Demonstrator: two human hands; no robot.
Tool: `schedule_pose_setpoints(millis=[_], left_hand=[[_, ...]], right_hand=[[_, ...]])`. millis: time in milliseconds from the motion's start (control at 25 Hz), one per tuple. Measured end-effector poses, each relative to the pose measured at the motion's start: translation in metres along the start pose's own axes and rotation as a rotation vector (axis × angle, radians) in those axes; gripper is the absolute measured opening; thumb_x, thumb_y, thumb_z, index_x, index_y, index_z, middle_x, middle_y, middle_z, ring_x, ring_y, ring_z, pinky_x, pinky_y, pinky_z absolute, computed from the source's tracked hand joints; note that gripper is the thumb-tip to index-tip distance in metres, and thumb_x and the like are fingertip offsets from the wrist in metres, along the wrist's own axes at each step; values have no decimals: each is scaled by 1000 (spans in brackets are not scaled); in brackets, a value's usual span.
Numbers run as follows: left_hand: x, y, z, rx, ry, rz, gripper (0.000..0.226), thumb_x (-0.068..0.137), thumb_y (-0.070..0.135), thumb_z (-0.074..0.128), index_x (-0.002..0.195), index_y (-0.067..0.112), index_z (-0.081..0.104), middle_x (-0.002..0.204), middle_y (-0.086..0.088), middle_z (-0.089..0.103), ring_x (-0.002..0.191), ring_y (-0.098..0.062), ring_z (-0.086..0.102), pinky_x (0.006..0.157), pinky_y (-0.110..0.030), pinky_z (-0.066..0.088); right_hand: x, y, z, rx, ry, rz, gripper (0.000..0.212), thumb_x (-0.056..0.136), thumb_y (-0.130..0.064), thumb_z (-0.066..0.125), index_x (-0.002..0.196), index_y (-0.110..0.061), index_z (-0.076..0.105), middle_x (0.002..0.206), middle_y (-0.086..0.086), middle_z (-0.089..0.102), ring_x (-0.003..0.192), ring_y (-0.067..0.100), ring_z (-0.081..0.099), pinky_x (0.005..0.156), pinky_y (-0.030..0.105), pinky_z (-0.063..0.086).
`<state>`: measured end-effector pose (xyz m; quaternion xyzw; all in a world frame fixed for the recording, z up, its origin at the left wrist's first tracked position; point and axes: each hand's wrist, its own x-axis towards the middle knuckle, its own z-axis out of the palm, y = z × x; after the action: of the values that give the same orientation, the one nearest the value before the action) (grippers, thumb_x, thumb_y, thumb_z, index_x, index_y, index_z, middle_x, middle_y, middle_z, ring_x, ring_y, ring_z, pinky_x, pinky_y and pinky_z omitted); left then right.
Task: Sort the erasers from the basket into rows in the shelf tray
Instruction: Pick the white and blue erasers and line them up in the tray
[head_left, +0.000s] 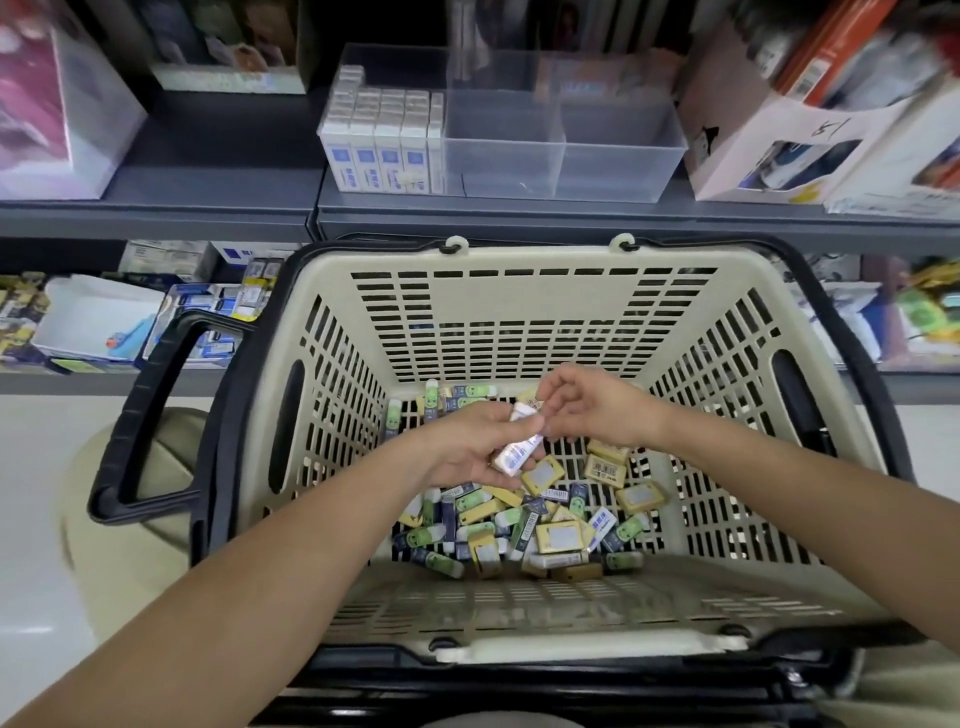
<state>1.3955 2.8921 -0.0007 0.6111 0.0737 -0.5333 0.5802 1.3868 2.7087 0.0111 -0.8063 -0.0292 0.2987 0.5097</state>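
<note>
A grey shelf (208, 218) was seen across the top of the view, and a beige slotted basket (519, 291) with a black handle (150, 415) was set just below its front edge. At that front edge a clear shelf tray (623, 156) was placed. Its left compartment was filled with stocked erasers (384, 135), white with blue labels, stood upright in tight rows.

The basket floor was strewn with loose erasers (545, 519) in green, yellow, navy and white wrappers, heaped toward the near wall. Both hands were held inside the basket above that heap. The left hand (467, 452) was closed around a few white erasers (519, 447) with blue print, held tilted and clear of the pile. The right hand (587, 400) was held with fingers curled and fingertips set against the upper end of those erasers. Whether that end was actually pinched could not be told.
</note>
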Motion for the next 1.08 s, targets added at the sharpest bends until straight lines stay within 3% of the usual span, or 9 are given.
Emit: schedule_pose_setpoints(millis=[120, 200, 320, 480, 680, 800, 960, 1080], left_hand=[[4, -5, -1, 71, 47, -5, 11, 91, 27, 59, 94, 17, 55, 87, -3, 67, 77, -16, 64, 64, -28, 56], [5, -7, -2, 99, 34, -23, 12, 90, 27, 60, 94, 18, 54, 90, -3, 67, 81, -16, 64, 62, -29, 56], [6, -7, -3, 107, 23, -34, 13, 89, 28, 61, 95, 19, 54, 88, -1, 69, 79, -13, 65, 60, -29, 56], [7, -1, -12, 74, 64, -4, 13, 89, 26, 63, 95, 19, 55, 84, 0, 70, 69, -8, 67, 59, -29, 56], [8, 2, -21, -28, 116, 12, 16, 83, 7, 67, 92, 15, 57, 88, -4, 65, 76, -12, 64, 57, -32, 57], [9, 0, -18, -38, 158, 21, 16, 83, 3, 67, 91, 12, 57, 86, -5, 63, 73, -13, 62, 57, -30, 57], [7, 0, -13, -189, 137, 67, 14, 88, 11, 63, 101, 9, 57, 88, -7, 67, 75, -13, 67, 61, -27, 57], [4, 3, -10, -386, 103, 115, 29, 85, 12, 64, 112, 6, 56, 93, -9, 69, 81, -19, 68, 62, -27, 58]], right_hand=[[-10, 29, -8, -619, -202, 149, 13, 84, -21, 67, 95, -19, 61, 92, -7, 63, 88, 11, 60, 72, 16, 46], [-18, 52, -2, -917, -384, 213, 21, 86, -20, 62, 106, -17, 63, 105, -3, 63, 97, 14, 59, 76, 21, 43], [-22, 70, 10, -1106, -449, 182, 29, 85, -20, 59, 114, -17, 60, 107, 0, 60, 97, 19, 56, 75, 30, 47], [-24, 83, 20, -1137, -437, 157, 31, 83, -23, 63, 113, -17, 56, 116, 1, 55, 105, 19, 53, 82, 32, 48], [-18, 65, 14, -910, -421, 347, 32, 81, -18, 69, 112, -13, 60, 114, 3, 60, 101, 17, 54, 83, 26, 43], [-12, 40, -10, -703, -228, 320, 19, 82, -15, 67, 101, -14, 65, 96, -3, 62, 88, 13, 57, 76, 20, 46], [-5, 11, -5, 104, 113, 274, 13, 82, -6, 67, 94, -3, 63, 75, 7, 66, 58, 8, 62, 56, 15, 52], [4, -2, 13, 287, 168, 199, 14, 77, -10, 73, 88, -5, 66, 69, 6, 68, 55, 7, 63, 53, 15, 51]])
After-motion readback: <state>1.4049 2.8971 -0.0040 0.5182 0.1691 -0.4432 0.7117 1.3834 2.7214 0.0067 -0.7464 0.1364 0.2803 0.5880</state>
